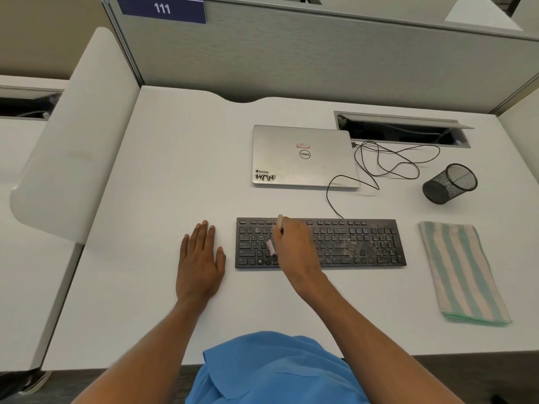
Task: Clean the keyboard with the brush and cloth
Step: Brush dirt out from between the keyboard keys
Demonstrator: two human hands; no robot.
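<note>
White cubicle desk with a grey partition across the top of the frame. A closed silver laptop lies above centre; just below it, the black keyboard, dust-speckled on its right half. The striped cloth lies folded at right, apart from the keyboard. The left hand rests flat, fingers straight, left of the keyboard. The right hand grips the brush, bristles on the left keys. A mesh cup lies tipped, upper right.
</note>
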